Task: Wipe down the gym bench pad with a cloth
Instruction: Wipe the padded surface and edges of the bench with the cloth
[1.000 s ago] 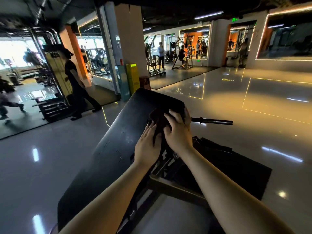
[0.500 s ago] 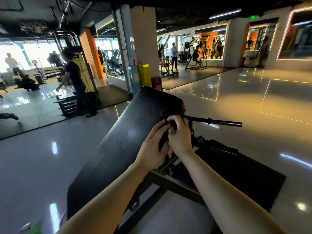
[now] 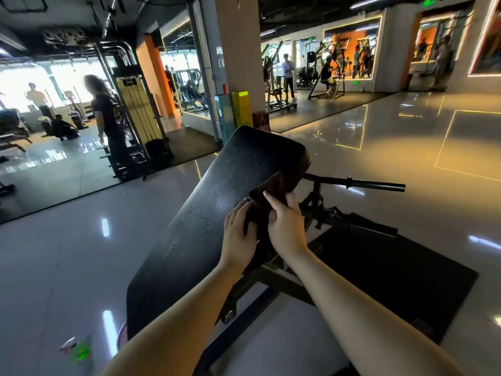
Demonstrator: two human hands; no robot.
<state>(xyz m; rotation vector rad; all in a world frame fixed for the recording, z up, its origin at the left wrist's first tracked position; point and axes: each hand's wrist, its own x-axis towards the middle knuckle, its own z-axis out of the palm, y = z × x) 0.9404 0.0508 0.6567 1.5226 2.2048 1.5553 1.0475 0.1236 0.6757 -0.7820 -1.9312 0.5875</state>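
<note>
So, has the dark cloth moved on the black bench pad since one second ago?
Yes. The dark cloth slid from the black bench pad top toward its right edge, under both hands.

Both hands (image 3: 264, 229) on cloth (image 3: 267, 195), pad (image 3: 217, 202)

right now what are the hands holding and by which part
Both hands hold the dark cloth on the bench pad: left hand at its near left edge, right hand across its near end.

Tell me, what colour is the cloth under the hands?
Dark reddish-brown. The folded cloth shows best in the head view, against the black bench pad.
</note>
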